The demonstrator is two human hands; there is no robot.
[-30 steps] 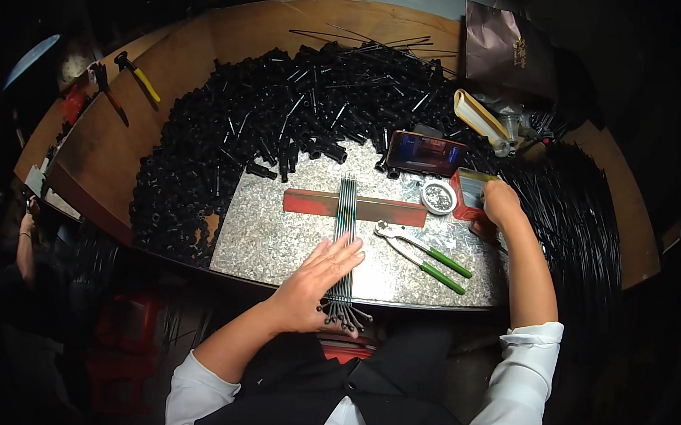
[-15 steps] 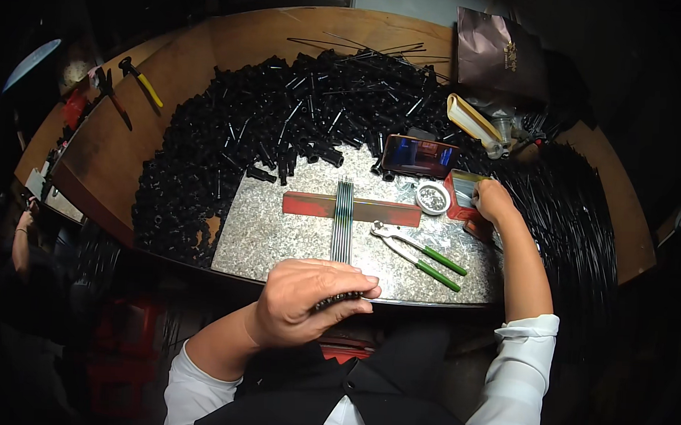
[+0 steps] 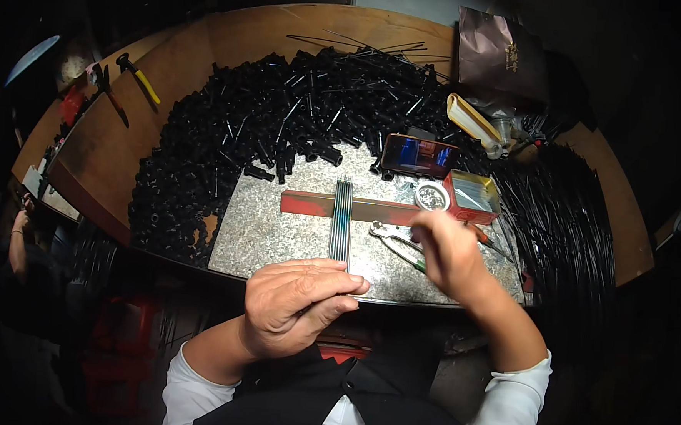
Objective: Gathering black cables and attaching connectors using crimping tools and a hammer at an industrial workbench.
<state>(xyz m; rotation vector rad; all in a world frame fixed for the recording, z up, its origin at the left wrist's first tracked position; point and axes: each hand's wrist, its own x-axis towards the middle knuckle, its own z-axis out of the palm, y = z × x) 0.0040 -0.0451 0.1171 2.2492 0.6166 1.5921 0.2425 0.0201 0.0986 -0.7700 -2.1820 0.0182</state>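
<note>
My left hand is closed, thumb against fingers, around the near ends of a flat row of thin metal rods. The rods point away from me and lie across a long red-brown bar on the speckled board. My right hand is in the air above the pliers, its fingers curled together and blurred; anything in them is too small to make out. Green-handled pliers lie partly hidden under it. Beyond is a red open box of thin pieces, beside a small white round dish of tiny parts.
Black tubular parts are heaped at the back and left. Thin black rods pile up at right. A phone leans behind the dish. A dark paper bag stands at back right. Pincers with yellow handles hang on the wooden rim.
My right hand has come back from the red box, toward me and to the left, over the pliers. My left hand has shifted slightly left, still holding the rods.
</note>
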